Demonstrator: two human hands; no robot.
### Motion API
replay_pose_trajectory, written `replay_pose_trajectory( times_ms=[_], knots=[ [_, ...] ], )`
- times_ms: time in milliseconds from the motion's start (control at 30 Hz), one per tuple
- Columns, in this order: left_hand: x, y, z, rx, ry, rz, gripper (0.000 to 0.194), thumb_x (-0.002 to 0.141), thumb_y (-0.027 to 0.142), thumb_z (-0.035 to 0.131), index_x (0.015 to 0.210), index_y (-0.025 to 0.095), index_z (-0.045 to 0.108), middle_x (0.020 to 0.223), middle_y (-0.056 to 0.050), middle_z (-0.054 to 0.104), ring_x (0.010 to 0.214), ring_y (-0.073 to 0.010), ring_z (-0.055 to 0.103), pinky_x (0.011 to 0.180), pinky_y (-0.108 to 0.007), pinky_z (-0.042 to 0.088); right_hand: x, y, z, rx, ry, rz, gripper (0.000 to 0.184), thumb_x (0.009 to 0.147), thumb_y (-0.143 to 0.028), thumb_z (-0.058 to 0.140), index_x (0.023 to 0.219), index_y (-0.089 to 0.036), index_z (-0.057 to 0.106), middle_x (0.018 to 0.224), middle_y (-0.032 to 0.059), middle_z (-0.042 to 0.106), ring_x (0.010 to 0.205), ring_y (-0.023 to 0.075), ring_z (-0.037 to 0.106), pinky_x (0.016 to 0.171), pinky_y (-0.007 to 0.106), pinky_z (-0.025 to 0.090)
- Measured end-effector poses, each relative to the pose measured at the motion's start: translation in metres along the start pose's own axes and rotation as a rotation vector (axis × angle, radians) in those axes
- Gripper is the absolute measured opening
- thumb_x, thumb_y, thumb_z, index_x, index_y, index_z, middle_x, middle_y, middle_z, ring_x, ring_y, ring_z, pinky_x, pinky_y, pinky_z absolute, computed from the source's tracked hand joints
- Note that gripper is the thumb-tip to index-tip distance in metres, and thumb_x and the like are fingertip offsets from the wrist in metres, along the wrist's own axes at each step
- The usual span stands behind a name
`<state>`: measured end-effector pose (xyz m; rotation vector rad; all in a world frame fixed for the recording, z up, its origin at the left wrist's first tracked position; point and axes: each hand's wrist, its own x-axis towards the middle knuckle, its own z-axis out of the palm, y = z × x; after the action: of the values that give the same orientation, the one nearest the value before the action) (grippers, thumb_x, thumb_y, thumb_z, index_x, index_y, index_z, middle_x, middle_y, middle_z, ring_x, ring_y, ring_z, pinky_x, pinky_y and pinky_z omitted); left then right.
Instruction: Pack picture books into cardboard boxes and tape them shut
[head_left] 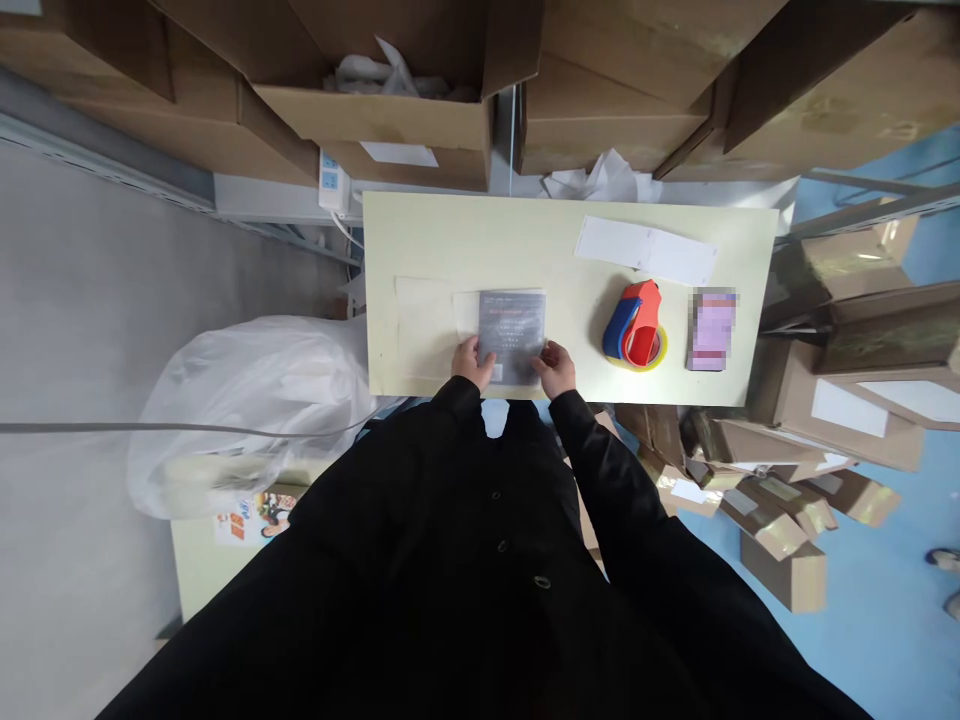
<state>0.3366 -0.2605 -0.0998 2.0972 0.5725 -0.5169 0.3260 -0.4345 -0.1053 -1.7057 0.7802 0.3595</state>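
Note:
A dark grey book (511, 335) lies on the pale yellow table (450, 240), on or inside a clear plastic sleeve (427, 320) that spreads to its left. My left hand (472, 362) grips the book's lower left corner. My right hand (556, 367) holds its lower right corner. Both black sleeves reach up from the bottom of the view.
A red and blue tape dispenser (634, 325) and a small pink packet (712, 330) sit right of the book, white paper slips (645, 250) behind them. Cardboard boxes (390, 110) stack beyond the table, small boxes (780, 500) litter the blue floor at right, a white plastic bag (255, 400) at left.

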Motion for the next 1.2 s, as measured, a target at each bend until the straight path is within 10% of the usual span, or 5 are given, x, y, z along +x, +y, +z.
replay_pose_trajectory(
  times_ms=[400, 733, 933, 1200],
  knots=[
    [-0.013, 0.044, 0.038, -0.189, -0.243, 0.076, 0.027, 0.067, 0.014, 0.067, 0.094, 0.012, 0.069, 0.119, -0.016, 0.059, 0.124, -0.0303, 0.046, 0.108, -0.041, 0.031, -0.007, -0.045, -0.060, 0.153, -0.250, -0.139, 0.033, 0.055, -0.028, 0.067, 0.079, -0.022, 0.045, 0.072, -0.0052, 0.051, 0.060, 0.0104, 0.049, 0.052, 0.022, 0.040],
    [-0.012, 0.013, -0.049, -0.576, -0.234, -0.005, 0.046, 0.083, 0.054, 0.048, 0.105, 0.015, 0.060, 0.096, -0.009, 0.064, 0.082, -0.0185, 0.064, 0.070, -0.032, 0.052, -0.035, -0.064, 0.053, -0.260, -0.295, -0.215, 0.032, 0.059, -0.030, 0.063, 0.080, -0.023, 0.041, 0.072, -0.0056, 0.049, 0.056, 0.0113, 0.047, 0.056, 0.029, 0.045],
    [0.004, -0.013, -0.056, -0.526, -0.102, -0.094, 0.041, 0.078, 0.047, 0.057, 0.103, 0.015, 0.059, 0.095, -0.008, 0.066, 0.090, -0.0213, 0.063, 0.078, -0.034, 0.051, -0.035, -0.045, 0.118, -0.522, -0.130, -0.317, 0.032, 0.063, -0.030, 0.063, 0.085, -0.022, 0.042, 0.088, 0.0050, 0.053, 0.077, 0.0201, 0.053, 0.074, 0.039, 0.047],
    [0.011, -0.015, -0.049, 0.017, -0.013, -0.044, 0.042, 0.084, 0.039, 0.051, 0.116, 0.014, 0.055, 0.127, -0.017, 0.052, 0.125, -0.0279, 0.043, 0.108, -0.042, 0.031, -0.040, -0.026, 0.109, -0.473, -0.263, -0.438, 0.031, 0.071, -0.022, 0.056, 0.101, -0.018, 0.050, 0.101, 0.0114, 0.053, 0.093, 0.0247, 0.054, 0.084, 0.042, 0.047]
  ],
)
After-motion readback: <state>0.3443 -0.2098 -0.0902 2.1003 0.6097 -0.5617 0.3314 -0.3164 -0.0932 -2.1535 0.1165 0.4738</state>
